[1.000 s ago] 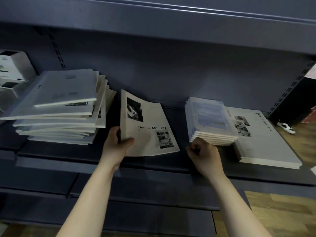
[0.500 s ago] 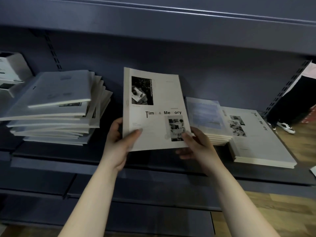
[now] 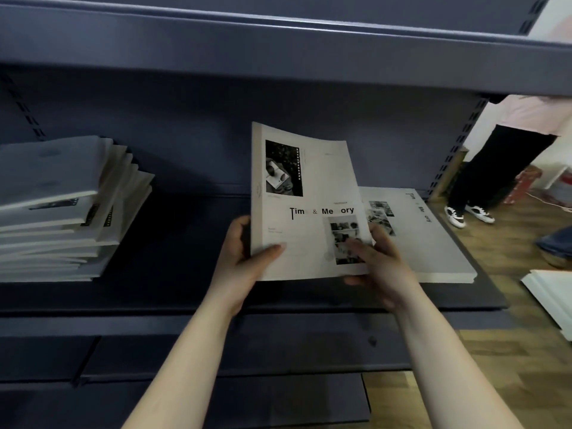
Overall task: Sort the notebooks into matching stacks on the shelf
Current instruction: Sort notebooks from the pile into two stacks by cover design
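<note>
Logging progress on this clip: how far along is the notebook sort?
Done: a squared Time & Memory stack lies at the right of the shelf. In hand: the left hand and right hand grip a held notebook with the same cover, raised beside that stack. Left: the left pile, uneven and fanned, looks unsorted.
</note>
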The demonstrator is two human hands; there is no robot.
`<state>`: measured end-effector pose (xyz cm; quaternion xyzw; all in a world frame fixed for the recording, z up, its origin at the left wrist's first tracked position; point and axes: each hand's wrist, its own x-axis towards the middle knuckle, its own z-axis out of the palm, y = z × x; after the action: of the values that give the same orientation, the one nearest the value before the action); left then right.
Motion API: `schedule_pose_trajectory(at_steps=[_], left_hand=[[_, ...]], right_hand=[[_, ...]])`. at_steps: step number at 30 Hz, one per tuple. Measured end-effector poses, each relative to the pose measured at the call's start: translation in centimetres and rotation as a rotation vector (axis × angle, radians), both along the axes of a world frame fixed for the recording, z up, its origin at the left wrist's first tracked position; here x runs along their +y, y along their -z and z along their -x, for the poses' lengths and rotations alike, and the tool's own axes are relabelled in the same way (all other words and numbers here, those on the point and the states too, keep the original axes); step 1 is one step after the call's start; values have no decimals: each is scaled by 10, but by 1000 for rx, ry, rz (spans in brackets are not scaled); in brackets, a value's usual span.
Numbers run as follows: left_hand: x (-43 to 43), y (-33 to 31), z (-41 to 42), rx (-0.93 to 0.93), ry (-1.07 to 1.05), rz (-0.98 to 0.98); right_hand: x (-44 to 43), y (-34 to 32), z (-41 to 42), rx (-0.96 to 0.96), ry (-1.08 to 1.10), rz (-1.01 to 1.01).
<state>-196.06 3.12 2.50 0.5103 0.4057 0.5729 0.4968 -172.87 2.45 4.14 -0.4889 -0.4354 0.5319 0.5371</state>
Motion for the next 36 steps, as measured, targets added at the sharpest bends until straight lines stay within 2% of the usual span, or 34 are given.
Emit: schedule_pose_trajectory(at_steps=[3, 7, 12, 17, 20, 28, 33, 36], left_hand=[[0, 1, -20, 100, 17, -6], [3, 3, -33, 394, 6, -44], [11, 18, -26, 721, -245, -177], [17, 36, -21, 1085, -327, -74], [20, 39, -26, 1224, -325, -59], [23, 43, -25, 1313, -297, -17], [23, 43, -26, 1326, -290, -11], [22, 42, -26, 1326, -294, -14]], right_hand=[[-5, -1, -24, 35, 49, -24], [-8, 1, -59, 50, 116, -22], [-13, 4, -106, 27, 210, 0], [-16, 7, -150, 11, 328, 49], [-17, 8, -172, -32, 397, 102], [-9, 12, -189, -439, 444, 84], [3, 14, -176, -968, 491, 62], [12, 14, -167, -1046, 528, 65]])
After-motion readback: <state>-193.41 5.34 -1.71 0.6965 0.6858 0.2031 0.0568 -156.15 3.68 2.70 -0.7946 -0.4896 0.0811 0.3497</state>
